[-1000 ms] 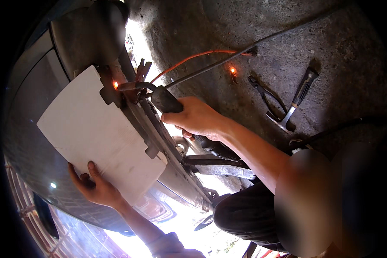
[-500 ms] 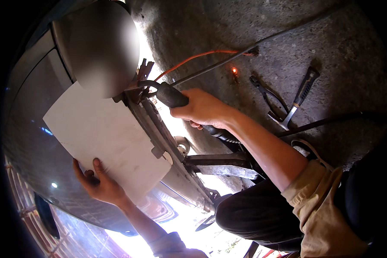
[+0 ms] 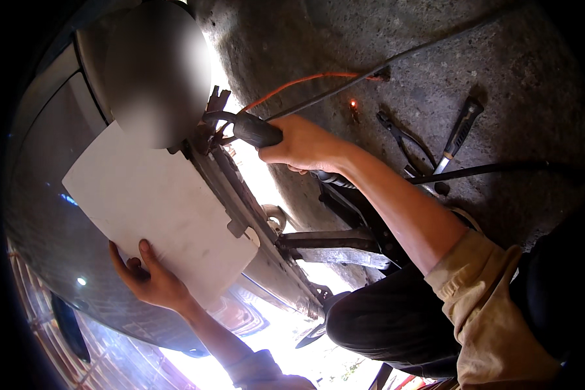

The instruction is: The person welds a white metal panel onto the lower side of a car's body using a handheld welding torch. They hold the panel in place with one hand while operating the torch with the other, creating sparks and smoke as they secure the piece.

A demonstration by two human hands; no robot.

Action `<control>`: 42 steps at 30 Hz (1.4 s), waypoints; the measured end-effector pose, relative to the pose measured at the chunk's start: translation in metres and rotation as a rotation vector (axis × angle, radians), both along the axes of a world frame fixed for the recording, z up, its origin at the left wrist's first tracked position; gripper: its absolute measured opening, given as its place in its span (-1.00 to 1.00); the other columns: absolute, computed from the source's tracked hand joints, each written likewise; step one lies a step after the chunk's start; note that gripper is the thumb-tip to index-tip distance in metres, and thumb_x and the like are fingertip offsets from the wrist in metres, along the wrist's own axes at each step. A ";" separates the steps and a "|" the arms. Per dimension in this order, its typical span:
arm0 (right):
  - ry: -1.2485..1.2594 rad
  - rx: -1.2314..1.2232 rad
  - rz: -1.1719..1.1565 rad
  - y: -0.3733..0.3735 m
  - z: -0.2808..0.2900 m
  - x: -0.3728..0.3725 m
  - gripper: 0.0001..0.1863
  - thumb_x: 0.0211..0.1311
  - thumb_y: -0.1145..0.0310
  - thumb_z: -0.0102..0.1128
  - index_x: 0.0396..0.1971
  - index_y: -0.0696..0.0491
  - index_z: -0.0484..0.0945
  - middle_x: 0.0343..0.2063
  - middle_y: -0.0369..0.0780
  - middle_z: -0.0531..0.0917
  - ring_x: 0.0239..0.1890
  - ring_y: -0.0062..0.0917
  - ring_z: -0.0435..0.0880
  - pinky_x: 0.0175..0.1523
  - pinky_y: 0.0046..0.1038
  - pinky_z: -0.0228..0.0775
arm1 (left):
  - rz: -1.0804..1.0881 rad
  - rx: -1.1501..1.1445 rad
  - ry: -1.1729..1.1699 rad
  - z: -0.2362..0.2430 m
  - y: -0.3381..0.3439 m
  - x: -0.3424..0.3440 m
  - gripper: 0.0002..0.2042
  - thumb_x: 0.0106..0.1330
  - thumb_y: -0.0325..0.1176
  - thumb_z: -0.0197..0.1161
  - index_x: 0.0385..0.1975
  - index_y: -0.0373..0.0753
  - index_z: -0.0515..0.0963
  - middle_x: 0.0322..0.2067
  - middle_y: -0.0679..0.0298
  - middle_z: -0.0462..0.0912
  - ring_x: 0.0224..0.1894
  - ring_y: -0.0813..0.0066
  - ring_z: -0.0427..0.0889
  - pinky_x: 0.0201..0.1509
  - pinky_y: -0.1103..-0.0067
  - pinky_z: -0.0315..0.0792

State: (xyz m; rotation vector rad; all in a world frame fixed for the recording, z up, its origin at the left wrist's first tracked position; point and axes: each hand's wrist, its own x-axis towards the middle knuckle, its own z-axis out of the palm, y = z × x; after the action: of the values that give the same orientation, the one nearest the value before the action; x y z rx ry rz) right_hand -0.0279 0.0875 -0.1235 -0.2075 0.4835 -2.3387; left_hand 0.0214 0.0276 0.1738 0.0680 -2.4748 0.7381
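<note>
My right hand (image 3: 305, 144) is closed round the black grip of a welding torch (image 3: 259, 130). The torch's curved neck points left to the rusty metal at the end of a car's sill (image 3: 240, 195). Fingers of my left hand (image 3: 153, 276) bear on the lower left part of a white flat sheet (image 3: 159, 208), holding it against the grey car body (image 3: 39, 162). A blurred round patch covers the sheet's upper end and part of the work spot, so the torch tip is hard to make out.
On the concrete floor to the right lie pliers (image 3: 406, 140) and a hammer (image 3: 465, 123). A small glowing bit (image 3: 353, 104) sits near an orange cord (image 3: 305, 81). Dark cables (image 3: 396, 62) cross the floor. A metal stand (image 3: 335, 240) is below my right hand.
My right hand and the torch have shifted slightly left and up. The black cable now crosses over the hammer's lower end. The glowing bit looks smaller. My left hand and the sheet have barely moved.
</note>
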 end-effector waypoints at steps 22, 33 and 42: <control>0.030 0.016 0.016 0.004 -0.002 0.003 -0.77 0.01 0.34 0.22 -0.36 0.16 0.54 -0.73 -0.33 0.41 -0.71 -0.65 0.39 -0.61 -0.48 0.20 | 0.002 0.034 -0.006 -0.005 0.002 -0.003 -0.45 0.26 -0.08 0.33 0.23 -0.10 0.41 -0.51 0.39 0.49 -0.50 0.63 0.46 -0.47 0.62 0.34; 0.209 0.342 -0.158 -0.010 -0.010 -0.002 -0.65 -0.16 0.25 0.28 -0.30 0.08 0.63 -0.46 -0.11 0.66 -0.33 -0.28 0.65 -0.21 -0.27 0.43 | -0.050 0.068 0.057 -0.001 -0.003 0.003 -0.45 0.26 -0.08 0.34 0.22 -0.11 0.41 -0.55 0.42 0.43 -0.52 0.65 0.42 -0.51 0.64 0.27; 0.232 0.349 -0.188 -0.006 -0.011 -0.013 -0.61 -0.15 0.25 0.29 -0.25 0.10 0.64 -0.43 -0.07 0.67 -0.32 -0.25 0.66 -0.19 -0.28 0.44 | -0.049 0.132 0.019 -0.005 -0.002 0.001 -0.43 0.26 -0.11 0.35 0.23 -0.17 0.39 -0.53 0.39 0.38 -0.48 0.63 0.43 -0.48 0.62 0.31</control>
State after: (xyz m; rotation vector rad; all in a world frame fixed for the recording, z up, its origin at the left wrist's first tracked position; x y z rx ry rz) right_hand -0.0407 0.0811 -0.1349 -0.2778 1.0547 -2.3735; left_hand 0.0224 0.0254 0.1689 0.0631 -2.4958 0.5503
